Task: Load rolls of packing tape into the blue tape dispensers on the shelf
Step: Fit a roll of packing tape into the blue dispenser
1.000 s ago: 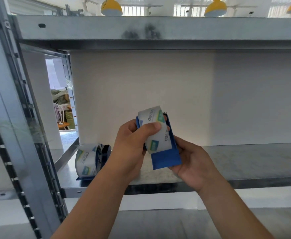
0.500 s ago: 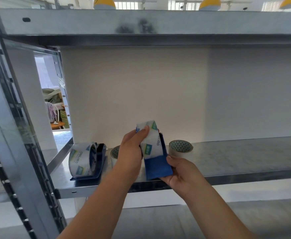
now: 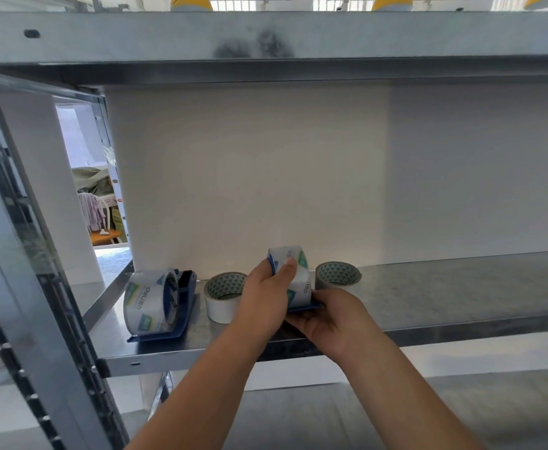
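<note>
Both my hands hold a blue tape dispenser [image 3: 311, 307] with a clear printed tape roll [image 3: 300, 277] seated in it, low over the metal shelf [image 3: 445, 297]. My left hand [image 3: 263, 297] grips the roll from the left, thumb on top. My right hand [image 3: 334, 319] cups the dispenser's base from below. At the shelf's left end stands a second blue dispenser [image 3: 181, 303] loaded with a clear roll [image 3: 146, 303]. Two pale rolls lie flat on the shelf: one roll [image 3: 222, 295] left of my hands, another roll [image 3: 339, 275] behind them.
A metal upright [image 3: 32, 287] rises at the left. The upper shelf [image 3: 266, 37] spans overhead. A white back panel [image 3: 298, 173] closes the rear. The shelf stretches bare to the right of my hands.
My hands have lowered the dispenser with its roll from chest height down to the shelf surface, between the two flat rolls. The view has tilted up, revealing those rolls.
</note>
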